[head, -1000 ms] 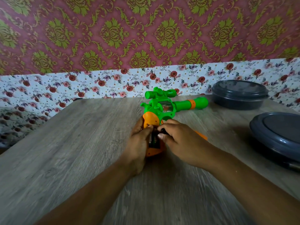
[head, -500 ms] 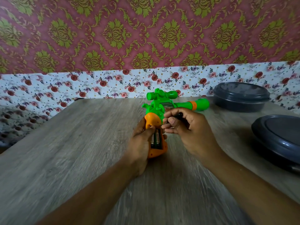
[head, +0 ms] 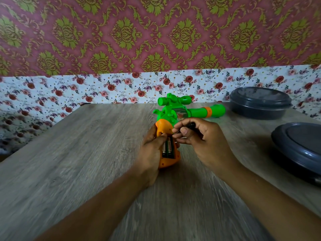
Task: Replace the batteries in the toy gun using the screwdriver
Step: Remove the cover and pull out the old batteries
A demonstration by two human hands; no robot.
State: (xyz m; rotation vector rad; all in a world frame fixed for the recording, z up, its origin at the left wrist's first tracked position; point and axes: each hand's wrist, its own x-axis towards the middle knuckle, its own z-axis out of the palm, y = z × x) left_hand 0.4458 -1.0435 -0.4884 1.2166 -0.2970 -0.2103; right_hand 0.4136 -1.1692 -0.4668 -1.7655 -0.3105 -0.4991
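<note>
Toy gun [head: 173,113] green-orange, lies mid-table [head: 86,153], barrel toward far right corner. Two dark lidded containers [head: 260,103] [head: 300,146] along right edge. Left hand [head: 152,150] grips orange handle, fingers clamped around it. Right hand [head: 199,136] just beside, fingers curled, pinching small dark object [head: 191,125]. Batteries [head: 168,147] sit side by side in open handle compartment.

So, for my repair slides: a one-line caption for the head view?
Left hand steadies the toy gun, batteries exposed; right hand holds a small dark object.
</note>
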